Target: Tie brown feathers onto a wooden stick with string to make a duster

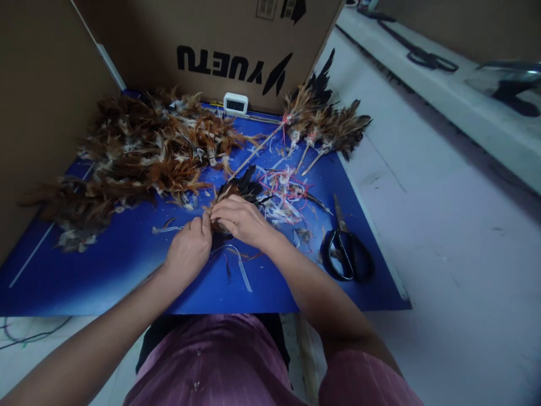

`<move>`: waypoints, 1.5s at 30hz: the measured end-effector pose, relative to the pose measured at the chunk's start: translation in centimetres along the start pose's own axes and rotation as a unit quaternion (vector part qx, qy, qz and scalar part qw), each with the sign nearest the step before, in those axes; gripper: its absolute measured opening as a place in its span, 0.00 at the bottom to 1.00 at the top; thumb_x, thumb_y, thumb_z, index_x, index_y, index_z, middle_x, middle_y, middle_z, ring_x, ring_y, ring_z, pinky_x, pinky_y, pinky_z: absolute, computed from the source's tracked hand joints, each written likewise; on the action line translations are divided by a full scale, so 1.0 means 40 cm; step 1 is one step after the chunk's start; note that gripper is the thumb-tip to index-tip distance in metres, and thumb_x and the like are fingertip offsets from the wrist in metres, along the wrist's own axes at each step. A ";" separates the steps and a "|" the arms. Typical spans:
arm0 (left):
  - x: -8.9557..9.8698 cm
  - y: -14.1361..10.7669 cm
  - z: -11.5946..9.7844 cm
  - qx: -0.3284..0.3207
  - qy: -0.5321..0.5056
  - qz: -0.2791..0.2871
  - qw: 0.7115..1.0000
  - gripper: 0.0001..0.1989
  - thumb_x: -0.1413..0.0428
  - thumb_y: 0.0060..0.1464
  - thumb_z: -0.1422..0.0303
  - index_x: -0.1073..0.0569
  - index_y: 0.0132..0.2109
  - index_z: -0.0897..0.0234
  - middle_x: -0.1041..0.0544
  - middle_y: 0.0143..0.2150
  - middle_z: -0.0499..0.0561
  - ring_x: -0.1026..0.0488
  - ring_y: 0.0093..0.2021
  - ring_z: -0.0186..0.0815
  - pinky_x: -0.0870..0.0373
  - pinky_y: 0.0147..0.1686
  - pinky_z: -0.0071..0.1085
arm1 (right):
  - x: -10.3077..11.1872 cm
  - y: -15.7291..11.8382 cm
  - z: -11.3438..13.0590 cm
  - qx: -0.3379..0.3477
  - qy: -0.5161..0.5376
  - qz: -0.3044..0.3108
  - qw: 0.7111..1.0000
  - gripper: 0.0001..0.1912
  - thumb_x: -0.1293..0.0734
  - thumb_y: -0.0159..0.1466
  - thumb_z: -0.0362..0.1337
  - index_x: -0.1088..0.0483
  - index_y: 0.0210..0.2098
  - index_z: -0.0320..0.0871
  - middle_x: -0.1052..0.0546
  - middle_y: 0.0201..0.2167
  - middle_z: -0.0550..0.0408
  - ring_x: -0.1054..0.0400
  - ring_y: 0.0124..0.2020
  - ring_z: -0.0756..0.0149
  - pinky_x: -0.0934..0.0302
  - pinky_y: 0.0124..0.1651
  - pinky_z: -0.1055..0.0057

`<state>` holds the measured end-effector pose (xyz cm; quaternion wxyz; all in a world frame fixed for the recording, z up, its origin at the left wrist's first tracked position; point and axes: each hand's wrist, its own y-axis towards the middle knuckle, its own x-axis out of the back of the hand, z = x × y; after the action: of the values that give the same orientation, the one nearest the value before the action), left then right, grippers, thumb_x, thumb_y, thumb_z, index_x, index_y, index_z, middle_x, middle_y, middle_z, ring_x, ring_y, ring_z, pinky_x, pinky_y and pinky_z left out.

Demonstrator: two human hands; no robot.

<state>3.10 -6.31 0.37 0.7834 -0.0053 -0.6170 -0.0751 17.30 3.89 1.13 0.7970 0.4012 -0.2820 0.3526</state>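
Both hands meet over a bundle of brown and black feathers [245, 185] near the middle of the blue table [262, 287]. My left hand [191, 243] has its fingers closed at the bundle's near left side, with a thin stick running under the forearm. From the right, my right hand [239, 219] pinches the same bundle; its fingertips touch those of my left hand. What lies between the fingertips is too small to make out. A clear strip [243, 270] lies just in front of the hands.
Loose brown feathers [160, 146] are heaped at the left. Tied feather bundles on sticks [325, 127] lie at the back right. Clear and pink ties [285, 194] are piled right of the hands, near black scissors [347, 254]. A white clock [235, 104] stands before a cardboard box [203, 22].
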 end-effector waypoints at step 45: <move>0.002 0.001 -0.003 0.007 -0.083 0.024 0.996 0.17 0.60 0.58 0.78 0.31 0.48 0.75 0.29 0.38 0.63 0.30 0.37 0.42 0.31 0.36 0.37 | -0.027 0.073 0.080 -0.402 0.434 -0.134 0.795 0.08 0.36 0.50 0.28 0.33 0.32 0.40 0.26 0.23 0.61 0.28 0.22 0.72 0.38 0.16 0.83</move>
<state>3.24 -6.29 0.42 0.7310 -0.0210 -0.6801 -0.0514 13.82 2.09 3.29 0.9645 -0.1163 0.0340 0.2346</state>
